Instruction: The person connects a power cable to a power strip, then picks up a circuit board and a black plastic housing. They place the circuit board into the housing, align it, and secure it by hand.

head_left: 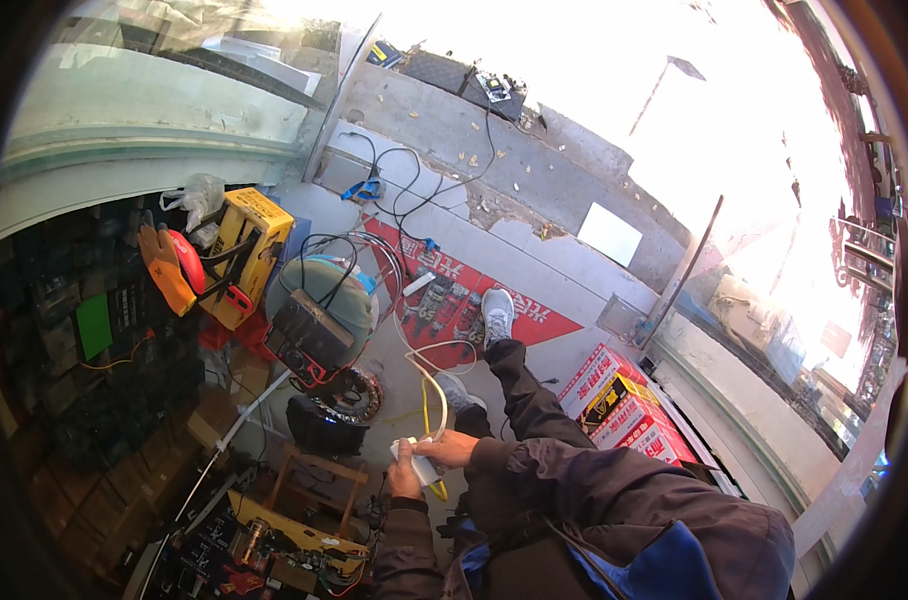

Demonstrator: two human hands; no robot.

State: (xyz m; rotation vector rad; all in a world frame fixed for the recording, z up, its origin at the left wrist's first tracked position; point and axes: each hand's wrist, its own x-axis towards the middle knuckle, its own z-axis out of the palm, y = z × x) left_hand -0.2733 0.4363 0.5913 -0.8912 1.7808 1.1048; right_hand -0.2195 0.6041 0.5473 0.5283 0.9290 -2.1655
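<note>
Low in the middle of the head view, both my hands are together on a white rectangular block, perhaps a socket or adapter. My left hand is closed on its left side, thumb up along it. From the right, my right hand closes on the block's upper end, where a white cable comes out and loops forward over the floor. A yellow cable hangs just below the block. My fingers partly cover the block, so its face cannot be made out.
To the left stands a round padded stool carrying a black box. A yellow case and an orange glove lie beyond it. Red-and-white cartons are at right. Black cables cross the doorway step. A cluttered bench fills the lower left.
</note>
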